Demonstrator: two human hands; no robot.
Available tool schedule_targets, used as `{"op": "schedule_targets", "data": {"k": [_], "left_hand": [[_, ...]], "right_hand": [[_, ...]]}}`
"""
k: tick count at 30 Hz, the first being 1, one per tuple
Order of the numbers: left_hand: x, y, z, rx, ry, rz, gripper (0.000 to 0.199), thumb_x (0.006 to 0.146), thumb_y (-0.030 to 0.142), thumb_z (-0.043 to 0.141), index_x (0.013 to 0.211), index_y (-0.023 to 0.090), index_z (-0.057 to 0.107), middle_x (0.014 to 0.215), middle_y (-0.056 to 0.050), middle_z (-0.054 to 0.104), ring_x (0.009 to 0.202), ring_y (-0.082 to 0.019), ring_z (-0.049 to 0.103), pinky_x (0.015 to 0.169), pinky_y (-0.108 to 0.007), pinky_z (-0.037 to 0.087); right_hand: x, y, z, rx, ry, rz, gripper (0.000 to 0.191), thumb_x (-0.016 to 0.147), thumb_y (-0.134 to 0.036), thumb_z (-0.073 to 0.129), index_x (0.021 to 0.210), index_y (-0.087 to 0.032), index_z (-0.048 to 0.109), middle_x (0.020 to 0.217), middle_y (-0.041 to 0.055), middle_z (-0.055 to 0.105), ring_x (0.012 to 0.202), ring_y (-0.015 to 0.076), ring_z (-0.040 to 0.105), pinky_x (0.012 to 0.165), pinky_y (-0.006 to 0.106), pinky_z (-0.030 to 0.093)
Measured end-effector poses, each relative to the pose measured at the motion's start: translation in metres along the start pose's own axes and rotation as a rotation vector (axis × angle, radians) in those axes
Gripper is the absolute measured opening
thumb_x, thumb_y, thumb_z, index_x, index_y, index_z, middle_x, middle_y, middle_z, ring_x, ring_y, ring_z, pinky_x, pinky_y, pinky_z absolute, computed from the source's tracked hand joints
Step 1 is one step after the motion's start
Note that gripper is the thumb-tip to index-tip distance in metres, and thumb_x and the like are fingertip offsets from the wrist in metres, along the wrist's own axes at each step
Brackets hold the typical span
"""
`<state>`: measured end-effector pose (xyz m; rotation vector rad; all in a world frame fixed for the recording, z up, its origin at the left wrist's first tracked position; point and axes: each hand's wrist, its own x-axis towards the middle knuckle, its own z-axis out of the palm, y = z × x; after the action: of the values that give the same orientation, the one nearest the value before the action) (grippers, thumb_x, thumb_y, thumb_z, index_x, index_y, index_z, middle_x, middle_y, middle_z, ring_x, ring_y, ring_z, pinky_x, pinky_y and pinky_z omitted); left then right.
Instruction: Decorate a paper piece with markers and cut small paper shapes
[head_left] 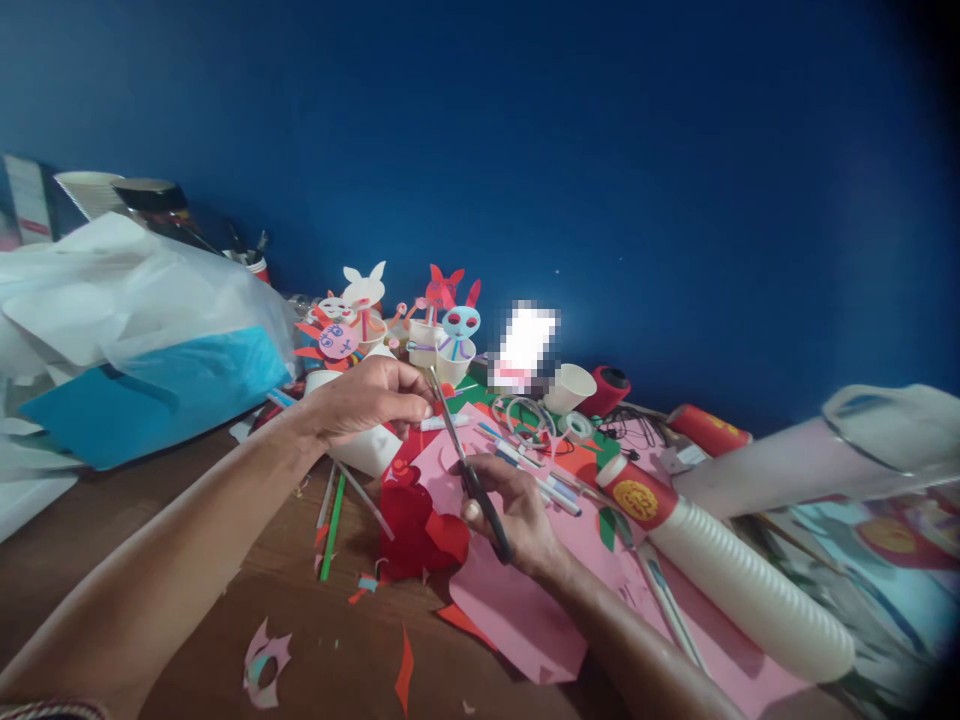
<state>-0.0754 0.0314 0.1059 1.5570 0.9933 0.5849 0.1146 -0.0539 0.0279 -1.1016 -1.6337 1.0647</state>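
My right hand (514, 512) grips black-handled scissors (466, 465), with the steel blades pointing up and left. Their tips reach close to my left hand (367, 402), which lies over a white paper cup (371, 450) on its side. The cup seems held in that hand, though the fingers hide much of it. Under both hands spreads a pink paper sheet (517, 610). Red cut paper (416, 530) lies just below the scissors, on the pink sheet's edge. Whether the blades are cutting anything is hidden.
Paper-cup animal figures (424, 330) stand behind my hands against a blue wall. Markers, tape rolls (525, 420) and paper scraps (266, 665) lie on the wooden table (165, 510). A white ribbed tube (742, 590) lies right; a plastic bag (127, 300) lies left.
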Motion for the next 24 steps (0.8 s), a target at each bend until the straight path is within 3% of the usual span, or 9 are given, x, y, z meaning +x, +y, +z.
{"op": "schedule_targets", "data": {"k": [24], "left_hand": [[0.006,-0.008,-0.008,-0.192,-0.107,-0.095,0.006,0.060,0.016,0.060,0.065,0.016,0.063,0.052,0.001,0.055,0.044,-0.008,0.050,0.045,-0.021,0.039]], "right_hand": [[0.007,-0.006,-0.014,-0.135,-0.038,0.013,0.030,0.064,-0.037,0.066,0.087,-0.018,0.066,0.078,0.0050,0.065,0.072,0.0195,0.056,0.066,0.032,0.043]]}}
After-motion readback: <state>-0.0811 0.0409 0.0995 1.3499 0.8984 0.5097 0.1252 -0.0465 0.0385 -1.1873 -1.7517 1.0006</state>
